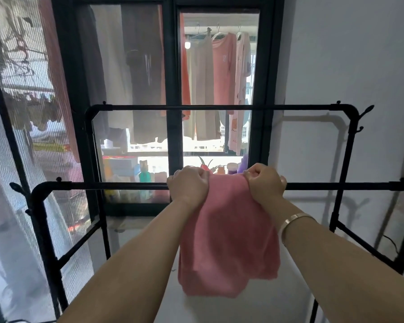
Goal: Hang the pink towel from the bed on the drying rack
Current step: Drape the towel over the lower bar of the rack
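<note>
A black drying rack (126, 185) is standing before a dark-framed window (172, 89) and a white wall (348, 66). The pink towel (229, 234) is hanging over its near bar, the left grip (189, 183) and right grip (264, 181) each pinching the towel's top edge against it.

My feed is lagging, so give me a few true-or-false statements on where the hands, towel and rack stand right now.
1. Both hands grip the pink towel. True: left hand, right hand.
2. The towel is at the far rail. False: it is at the near rail.
3. The right wrist wears a bracelet. True.
4. Clothes already hang on the rack's rails. False: the clothes hang outside the window.
</note>
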The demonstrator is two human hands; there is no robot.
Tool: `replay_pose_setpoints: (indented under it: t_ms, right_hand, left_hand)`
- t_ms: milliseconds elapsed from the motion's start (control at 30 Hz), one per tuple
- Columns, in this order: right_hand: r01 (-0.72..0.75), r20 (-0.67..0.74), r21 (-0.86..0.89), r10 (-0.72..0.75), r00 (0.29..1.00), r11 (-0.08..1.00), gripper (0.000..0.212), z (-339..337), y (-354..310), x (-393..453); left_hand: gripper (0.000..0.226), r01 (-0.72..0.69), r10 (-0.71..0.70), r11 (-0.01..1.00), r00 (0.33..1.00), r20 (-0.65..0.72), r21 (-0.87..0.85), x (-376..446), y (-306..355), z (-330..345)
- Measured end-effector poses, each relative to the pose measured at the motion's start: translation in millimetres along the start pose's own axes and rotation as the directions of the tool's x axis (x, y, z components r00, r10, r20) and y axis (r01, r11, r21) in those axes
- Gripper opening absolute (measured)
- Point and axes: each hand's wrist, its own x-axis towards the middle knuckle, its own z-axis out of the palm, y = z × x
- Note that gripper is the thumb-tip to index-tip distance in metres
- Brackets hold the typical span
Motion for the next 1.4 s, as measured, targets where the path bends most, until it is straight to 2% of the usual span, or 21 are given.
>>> replay_pose_setpoints:
  t_ms: [167, 233, 267, 333, 367, 433, 500, 633, 700, 767, 800, 867, 900, 967, 1033, 1100, 1133, 1200, 1267, 1333, 1400]
  right_hand:
    - [0.111, -0.063, 0.155, -0.103, 0.993, 0.982, 0.02, 1, 1, -9]
    - [0.104, -0.096, 0.078, -0.096, 0.991, 0.992, 0.023, -1, 4, -11]
    - [0.079, -0.102, -0.01, -0.079, 0.992, 0.997, 0.028, -1, 6, -11]
    - [0.033, -0.066, -0.213, -0.048, 0.997, 0.977, 0.044, -2, 10, -12]
    - [0.035, -0.045, -0.267, -0.049, 0.998, 0.963, 0.048, -1, 11, -12]
    - [0.045, -0.03, -0.269, -0.055, 0.998, 0.962, 0.045, -1, 12, -10]
    - [0.041, -0.035, -0.191, -0.048, 0.998, 0.981, 0.037, -3, 10, -8]
    - [0.011, -0.03, -0.022, -0.011, 0.999, 1.0, 0.027, -4, 1, -10]
    - [0.0, -0.019, 0.164, 0.003, 1.0, 0.987, 0.027, -7, -5, -11]
    - [-0.048, 0.05, 0.455, 0.028, 0.998, 0.889, 0.026, -16, -11, -13]
    - [-0.099, 0.101, 0.569, 0.05, 0.994, 0.816, 0.024, -22, -13, -13]
    - [-0.207, 0.197, 0.665, 0.099, 0.975, 0.718, 0.021, -29, -11, -13]
    - [-0.215, 0.215, 0.648, 0.096, 0.972, 0.731, 0.023, -29, -8, -13]
    - [-0.103, 0.179, 0.496, 0.015, 0.984, 0.862, 0.033, -22, -1, -13]
    - [0.024, 0.142, 0.177, -0.05, 0.989, 0.984, 0.052, -12, 4, -15]
    - [0.108, 0.17, -0.147, -0.083, 0.982, 0.983, 0.078, -6, 3, -16]
    - [0.126, 0.187, -0.228, -0.083, 0.979, 0.965, 0.086, -3, 3, -15]
    - [0.119, 0.209, -0.271, -0.062, 0.976, 0.955, 0.087, 1, 1, -13]
    - [0.12, 0.215, -0.239, -0.068, 0.974, 0.964, 0.069, 1, -3, -15]
    - [0.141, 0.191, -0.146, -0.112, 0.975, 0.979, 0.047, 0, -8, -18]
    - [0.131, 0.161, 0.032, -0.134, 0.978, 0.991, 0.03, -5, -13, -22]
  left_hand:
    - [0.036, -0.115, 0.116, 0.993, 0.992, -0.05, 0.021, -4, 2, 1]
    - [0.039, -0.092, 0.096, 0.995, 0.992, -0.08, 0.05, -7, 0, -1]
    - [0.044, -0.035, 0.043, 0.996, 0.996, -0.084, 0.087, -7, -1, -1]
    - [0.064, 0.096, -0.092, 0.977, 0.995, -0.028, 0.19, -10, -2, -3]
    - [0.069, 0.111, -0.117, 0.968, 0.993, 0.012, 0.224, -10, -2, -3]
    - [0.063, 0.089, -0.111, 0.973, 0.99, 0.091, 0.212, -8, -3, -1]
    - [0.05, 0.091, -0.106, 0.988, 0.986, 0.13, 0.121, -4, -4, -3]
    - [0.031, 0.119, -0.119, 0.993, 0.989, 0.084, -0.001, 1, -3, -4]
    - [0.027, 0.124, -0.119, 0.986, 0.992, 0.047, -0.113, 1, -3, -6]
    - [0.028, 0.123, -0.116, 0.923, 0.992, 0.042, -0.366, -1, -6, -13]
    - [0.029, 0.14, -0.119, 0.848, 0.99, 0.075, -0.511, -2, -9, -18]
    - [0.035, 0.165, -0.098, 0.743, 0.986, 0.138, -0.648, -3, -13, -27]
    - [0.041, 0.153, -0.069, 0.759, 0.985, 0.157, -0.633, -3, -14, -30]
    - [0.05, 0.095, -0.006, 0.88, 0.982, 0.189, -0.465, -4, -15, -27]
    - [0.052, 0.018, 0.02, 0.973, 0.987, 0.162, -0.229, -7, -13, -18]
    - [0.066, 0.032, -0.014, 0.992, 0.99, 0.139, -0.125, -10, -11, -12]
    - [0.077, 0.047, -0.033, 0.995, 0.988, 0.148, -0.091, -10, -9, -10]
    - [0.082, 0.042, -0.036, 0.999, 0.981, 0.188, -0.028, -8, -8, -9]
    - [0.064, 0.024, -0.014, 0.998, 0.981, 0.191, -0.051, -8, -3, -10]
    - [0.047, -0.002, 0.015, 0.995, 0.992, 0.127, -0.101, -9, 1, -12]
    - [0.035, -0.039, 0.051, 0.986, 0.996, 0.073, -0.163, -10, 1, -10]
